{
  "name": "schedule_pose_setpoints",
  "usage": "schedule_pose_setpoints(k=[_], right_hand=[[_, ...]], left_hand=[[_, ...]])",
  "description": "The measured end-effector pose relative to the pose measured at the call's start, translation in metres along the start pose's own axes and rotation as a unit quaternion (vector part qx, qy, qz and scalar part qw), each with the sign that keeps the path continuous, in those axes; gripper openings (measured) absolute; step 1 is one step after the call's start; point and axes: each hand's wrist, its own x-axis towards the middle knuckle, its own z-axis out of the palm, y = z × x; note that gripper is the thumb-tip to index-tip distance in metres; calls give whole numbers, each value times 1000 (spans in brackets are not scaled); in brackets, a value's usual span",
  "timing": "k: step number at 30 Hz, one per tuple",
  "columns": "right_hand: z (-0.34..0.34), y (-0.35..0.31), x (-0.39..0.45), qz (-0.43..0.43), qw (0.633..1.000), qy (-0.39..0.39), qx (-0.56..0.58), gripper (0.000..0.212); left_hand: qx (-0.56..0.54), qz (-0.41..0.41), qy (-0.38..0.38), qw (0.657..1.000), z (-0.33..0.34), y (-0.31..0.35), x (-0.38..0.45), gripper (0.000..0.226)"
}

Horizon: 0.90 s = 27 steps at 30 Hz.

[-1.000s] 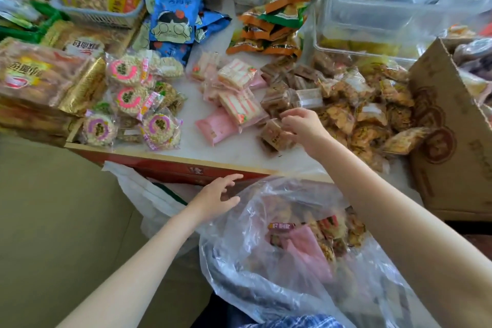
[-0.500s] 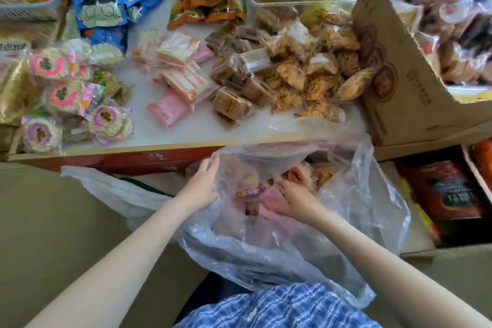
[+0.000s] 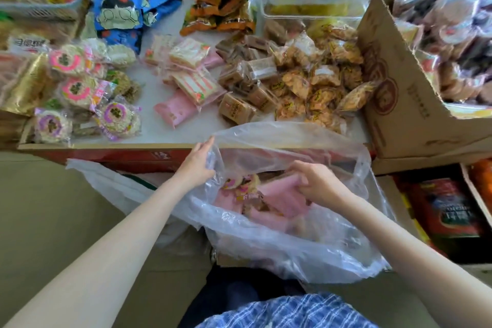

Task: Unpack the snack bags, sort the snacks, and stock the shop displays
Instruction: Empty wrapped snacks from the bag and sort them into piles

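right now the clear plastic bag (image 3: 279,221) sits at the centre of the frame, mouth open, just below the edge of the white tabletop (image 3: 159,133). the left hand (image 3: 195,165) holds the bag's left rim, fingers curled round the plastic with the fingertips pointing up. the right hand (image 3: 316,184) is inside the bag, fingers curled down onto a pink packet (image 3: 279,194) among mixed snacks; whether it really grips the packet i cannot tell. above, on the tabletop, sorted piles lie side by side: round rice cakes (image 3: 77,90) at centre left, pink packets (image 3: 175,110), brown squares (image 3: 239,109), golden crisps bags (image 3: 319,82). a cardboard box (image 3: 399,104) of wrapped snacks fills the upper right.
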Motion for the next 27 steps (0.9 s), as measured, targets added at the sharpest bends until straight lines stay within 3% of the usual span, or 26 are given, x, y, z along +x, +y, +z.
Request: schedule_pose_setpoints(k=[3, 8, 14, 20, 22, 24, 27], right_hand=[[-48, -27, 8, -17, 984, 34, 175, 33], [-83, -76, 53, -99, 939, 76, 319, 24], [-66, -141, 152, -158, 948, 124, 247, 37], [-47, -204, 213, -236, 938, 151, 202, 21], [-20, -199, 222, -216, 958, 115, 152, 21], [5, -183, 230, -175, 983, 18, 56, 26], [23, -160, 236, -122, 988, -74, -60, 36]], left_hand=[[-43, 27, 23, 998, -2, -1, -1, 78], [-158, 41, 56, 985, -19, -15, -6, 63], [-136, 45, 29, 989, -27, -36, -9, 57], [-131, 19, 13, 991, -29, -47, -2, 63], [-118, 11, -21, 993, -31, -52, 0, 63], [-101, -5, -77, 992, -32, -58, -1, 64], [-93, -31, -122, 988, -32, -66, -1, 65]])
